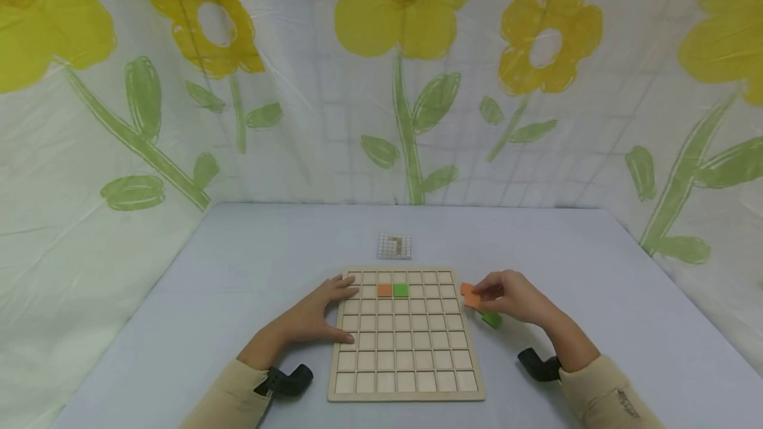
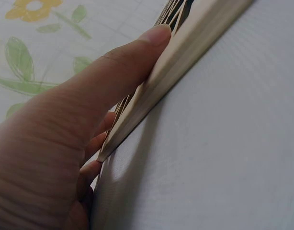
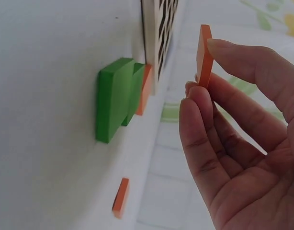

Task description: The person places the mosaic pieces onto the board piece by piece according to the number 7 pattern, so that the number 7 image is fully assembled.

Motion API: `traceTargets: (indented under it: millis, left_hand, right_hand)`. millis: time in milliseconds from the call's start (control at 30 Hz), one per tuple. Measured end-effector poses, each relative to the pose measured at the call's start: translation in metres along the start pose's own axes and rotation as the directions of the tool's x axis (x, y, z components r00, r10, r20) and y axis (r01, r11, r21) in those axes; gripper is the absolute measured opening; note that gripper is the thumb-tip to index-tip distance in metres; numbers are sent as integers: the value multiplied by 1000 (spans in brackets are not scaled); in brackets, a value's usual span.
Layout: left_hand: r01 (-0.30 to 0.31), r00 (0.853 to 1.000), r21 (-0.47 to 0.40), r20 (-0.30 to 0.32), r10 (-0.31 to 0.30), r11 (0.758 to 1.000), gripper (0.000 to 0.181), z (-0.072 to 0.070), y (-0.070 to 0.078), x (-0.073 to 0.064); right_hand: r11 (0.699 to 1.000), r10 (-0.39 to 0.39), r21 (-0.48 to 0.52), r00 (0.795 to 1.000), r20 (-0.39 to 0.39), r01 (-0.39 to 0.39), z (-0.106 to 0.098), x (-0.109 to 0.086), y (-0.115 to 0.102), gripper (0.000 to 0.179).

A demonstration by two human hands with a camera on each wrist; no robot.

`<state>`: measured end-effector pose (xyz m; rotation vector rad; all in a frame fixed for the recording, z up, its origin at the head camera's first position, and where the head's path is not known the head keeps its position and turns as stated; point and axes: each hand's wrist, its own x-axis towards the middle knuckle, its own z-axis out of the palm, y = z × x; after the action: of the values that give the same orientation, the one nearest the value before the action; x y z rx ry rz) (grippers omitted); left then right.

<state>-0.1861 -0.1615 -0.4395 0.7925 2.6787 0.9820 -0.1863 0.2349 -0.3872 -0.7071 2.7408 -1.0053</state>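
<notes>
My right hand (image 1: 509, 296) pinches a square orange tile (image 3: 203, 57) between thumb and fingertips, raised over the table just right of the wooden grid board (image 1: 407, 397). Below it lie green tiles (image 3: 113, 100) and an orange tile (image 3: 145, 91) near the board's edge. One more orange tile (image 3: 120, 199) lies apart from them. My left hand (image 1: 318, 310) rests on the board's left edge, thumb (image 2: 130, 57) and fingers spread along the rim. In the board's second row from the far side, an orange tile (image 1: 385, 290) and a green tile (image 1: 401, 290) sit side by side.
Behind the board lies a small card (image 1: 394, 246) printed with a grid and a coloured pattern. The white table (image 1: 268, 237) ends at a curtain (image 1: 310, 151) with painted yellow flowers. Black wrist mounts (image 1: 292, 381) stick out from both sleeves.
</notes>
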Motion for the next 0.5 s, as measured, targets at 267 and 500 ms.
traceTargets:
  millis: [267,500]
  left_hand:
    - [2,1000,3,-3,-2,1000,90,0,1,0]
    - [14,1000,0,5,-14,1000,90,0,2,0]
  right_hand:
    - [1000,-20,17,1000,-4,20,5,21,-8,21]
    - [997,-52,53,998,21,51,10,37,-17,22]
